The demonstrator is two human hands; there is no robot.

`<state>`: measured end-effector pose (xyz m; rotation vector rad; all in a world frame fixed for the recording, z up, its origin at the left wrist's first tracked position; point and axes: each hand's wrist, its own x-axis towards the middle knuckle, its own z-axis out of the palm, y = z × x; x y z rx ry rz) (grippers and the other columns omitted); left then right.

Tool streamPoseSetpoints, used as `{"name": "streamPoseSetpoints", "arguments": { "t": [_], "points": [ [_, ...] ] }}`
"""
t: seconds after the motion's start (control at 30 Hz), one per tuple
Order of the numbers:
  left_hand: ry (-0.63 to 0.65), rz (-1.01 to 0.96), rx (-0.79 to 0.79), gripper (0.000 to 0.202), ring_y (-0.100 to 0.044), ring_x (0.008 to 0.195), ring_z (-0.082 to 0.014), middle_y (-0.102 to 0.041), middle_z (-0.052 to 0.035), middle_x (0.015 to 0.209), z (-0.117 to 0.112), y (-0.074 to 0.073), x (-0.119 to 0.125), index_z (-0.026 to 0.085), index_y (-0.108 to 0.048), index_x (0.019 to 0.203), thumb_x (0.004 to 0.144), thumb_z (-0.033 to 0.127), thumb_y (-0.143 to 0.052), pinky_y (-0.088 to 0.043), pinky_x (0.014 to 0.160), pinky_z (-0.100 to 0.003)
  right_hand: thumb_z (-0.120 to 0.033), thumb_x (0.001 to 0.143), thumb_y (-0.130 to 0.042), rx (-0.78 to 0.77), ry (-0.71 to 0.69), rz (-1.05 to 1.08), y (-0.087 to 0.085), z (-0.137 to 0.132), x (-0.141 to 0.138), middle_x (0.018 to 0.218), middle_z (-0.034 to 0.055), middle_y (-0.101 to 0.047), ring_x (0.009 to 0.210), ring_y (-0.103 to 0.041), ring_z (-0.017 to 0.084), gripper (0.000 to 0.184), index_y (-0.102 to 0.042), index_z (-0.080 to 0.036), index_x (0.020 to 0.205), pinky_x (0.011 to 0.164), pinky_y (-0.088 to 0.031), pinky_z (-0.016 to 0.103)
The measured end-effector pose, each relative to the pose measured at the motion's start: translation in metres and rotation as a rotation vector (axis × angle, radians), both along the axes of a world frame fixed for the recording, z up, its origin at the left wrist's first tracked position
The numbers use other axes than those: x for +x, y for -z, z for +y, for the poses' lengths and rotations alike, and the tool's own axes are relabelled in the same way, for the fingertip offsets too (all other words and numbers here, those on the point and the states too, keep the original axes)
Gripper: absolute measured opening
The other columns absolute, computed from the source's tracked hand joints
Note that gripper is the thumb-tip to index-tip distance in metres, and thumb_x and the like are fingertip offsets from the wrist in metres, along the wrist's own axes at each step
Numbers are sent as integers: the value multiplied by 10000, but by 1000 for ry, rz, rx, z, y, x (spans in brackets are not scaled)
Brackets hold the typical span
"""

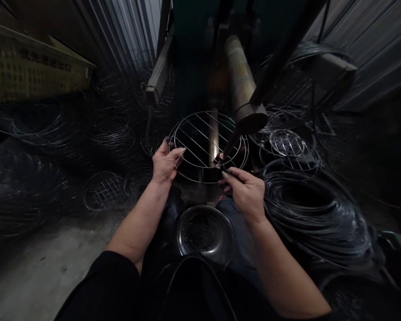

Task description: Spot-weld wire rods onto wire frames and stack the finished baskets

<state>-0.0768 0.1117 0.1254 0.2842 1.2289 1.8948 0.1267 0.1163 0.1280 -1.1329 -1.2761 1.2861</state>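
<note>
A round wire rack (198, 133) with parallel bars across it is held level in front of me. The fingers and thumb of my left hand (166, 164) are closed on its left rim. My right hand (243, 189) is pinched just below the rack's front right rim; a small dark piece seems to be between its fingertips, too small to name. Right by those fingertips, the tip of a slanted metal rod (230, 145) meets an upright brass-coloured post (214, 138) at the rack's rim. On my lap rests a metal bowl (225, 238) holding small dark pieces.
Above the rack juts a thick cylindrical machine arm (242, 73). A large coil of wire (307, 214) lies at right, with another wire rack (289, 147) behind it. Piles of wire rings (112, 133) and a grid rack (103, 189) lie at left, below a yellow crate (36, 67).
</note>
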Motion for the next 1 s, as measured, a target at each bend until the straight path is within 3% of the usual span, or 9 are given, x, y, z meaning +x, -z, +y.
{"name": "streamPoseSetpoints", "arguments": {
  "t": [0.3, 0.47, 0.7, 0.9, 1.0],
  "points": [
    [14, -19, -4, 626, -604, 686, -43, -579, 34, 990, 4, -3, 0, 242, -636, 1053, 469, 97, -806, -480, 606, -173, -309, 681, -705, -24, -44, -145, -5, 4, -1, 586, 29, -665, 471, -578, 123, 218, -745, -131, 800, 445, -469, 222],
    [-19, 16, 90, 632, -633, 770, -82, -585, 5, 1106, 2, -7, 1, 238, -653, 1047, 459, 61, -802, -508, 657, -185, -297, 703, -679, 28, -83, -215, -2, 4, 1, 672, 42, -684, 505, -594, 128, 189, -741, -145, 794, 453, -471, 228],
    [-9, 8, 77, 600, -640, 770, -87, -575, -2, 1139, 0, -7, 1, 238, -656, 1028, 471, 65, -799, -513, 644, -184, -279, 729, -662, 100, -195, -305, -1, 5, 4, 622, 28, -666, 498, -599, 136, 157, -748, -166, 797, 477, -471, 239],
    [13, -17, 57, 570, -607, 694, -54, -582, 36, 995, 2, -3, -7, 256, -653, 991, 463, 108, -807, -473, 578, -162, -348, 758, -673, 38, 23, -173, -2, -2, -6, 539, 5, -640, 440, -571, 128, 273, -725, -132, 916, 433, -447, 224],
    [53, -21, 50, 545, -608, 696, -61, -566, 47, 948, 4, -2, -12, 250, -651, 964, 456, 126, -808, -462, 555, -167, -345, 714, -725, -20, 46, -43, -4, -4, -11, 580, 20, -662, 416, -553, 111, 278, -719, -118, 873, 400, -439, 213]
  ]
}}
